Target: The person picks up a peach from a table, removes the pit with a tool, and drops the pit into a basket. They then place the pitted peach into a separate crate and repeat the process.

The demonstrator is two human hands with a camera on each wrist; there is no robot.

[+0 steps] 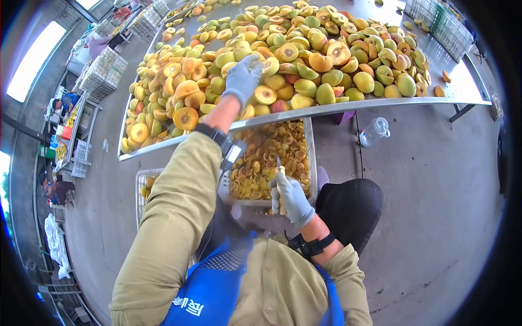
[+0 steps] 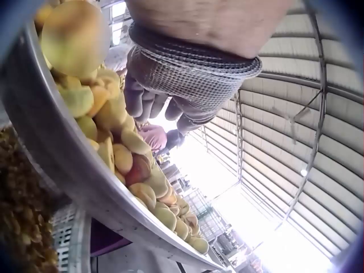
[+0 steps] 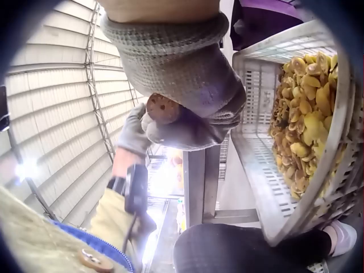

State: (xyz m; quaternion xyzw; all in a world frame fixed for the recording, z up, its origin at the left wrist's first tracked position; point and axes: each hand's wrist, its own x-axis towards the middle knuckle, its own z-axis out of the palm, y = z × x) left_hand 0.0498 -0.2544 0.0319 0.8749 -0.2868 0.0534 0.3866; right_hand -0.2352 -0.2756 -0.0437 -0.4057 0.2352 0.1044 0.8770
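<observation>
This is a fruit-processing workshop: a ribbed metal roof (image 2: pixel 290 114) on trusses, a long metal bench (image 1: pixel 321 110) heaped with halved fruit (image 1: pixel 321 60), stacked plastic crates (image 1: pixel 103 70) and a bare grey floor (image 1: pixel 435 217).

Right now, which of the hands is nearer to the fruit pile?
Left. The left hand is over the fruit pile; the right hand is farther back, on your side of the table, gripping a wooden-handled tool.

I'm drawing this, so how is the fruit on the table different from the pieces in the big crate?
The fruit looks plump, while the pieces look thin. The fruit is yellow, green and reddish; the pieces are yellow and brown. The fruit lies on the table, the pieces lower, in the crate. Both are heaped.
</observation>
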